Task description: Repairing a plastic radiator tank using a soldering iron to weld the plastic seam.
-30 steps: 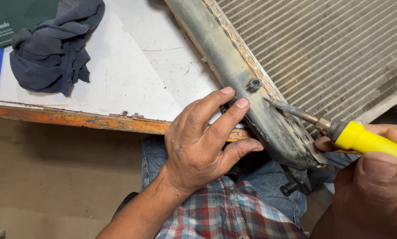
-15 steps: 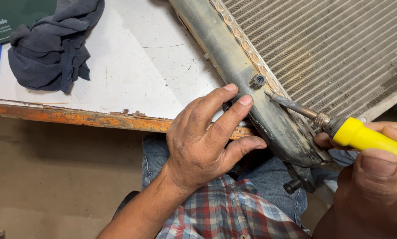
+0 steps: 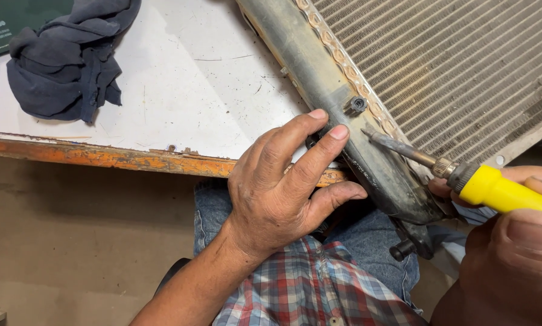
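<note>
A worn metal radiator point(image 3: 464, 66) lies tilted over the white table's front edge, its grimy side tank point(image 3: 319, 78) running diagonally. My left hand point(image 3: 283, 187) presses its fingertips against the tank's lower side, near a small bolt boss point(image 3: 358, 104). A yellow-handled soldering iron point(image 3: 494, 188) is gripped in my right hand point(image 3: 512, 247) at the right edge. Its dark metal tip point(image 3: 392, 143) touches the crimped seam between tank and fins.
A crumpled dark grey rag point(image 3: 72, 57) lies on the white tabletop point(image 3: 186, 78) at the left, beside a blue strip and a green card. The table's front edge point(image 3: 102, 154) is chipped orange. My jeans and plaid shirt point(image 3: 319, 290) are below.
The view has shifted slightly; the iron's tip stays on the seam by the bolt boss. My left hand keeps its hold on the tank.
</note>
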